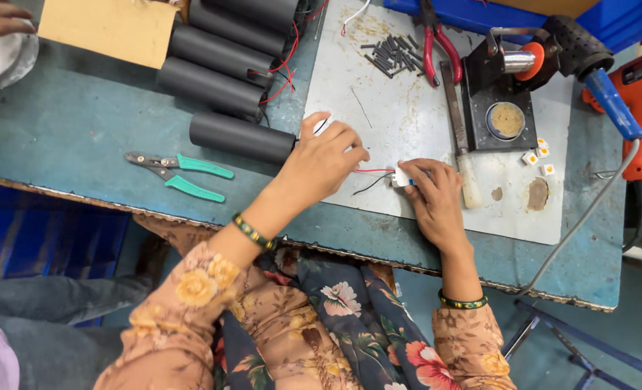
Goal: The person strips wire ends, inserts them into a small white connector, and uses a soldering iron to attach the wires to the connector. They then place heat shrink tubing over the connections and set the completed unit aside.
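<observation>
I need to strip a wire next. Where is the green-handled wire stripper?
In the head view, the green-handled wire stripper lies on the blue table, left of the left hand, below the black cylinders.

Even, bright light fell from above, and the shadows under the hands and the black tubes [241,136] were short and soft. The pale mat [408,123] looked nearly washed out, and a metal dish [3,59] at the top left corner glared. The centre was sharp; straight table [83,144] edges bowed slightly toward the frame's borders, where detail softened.
</observation>
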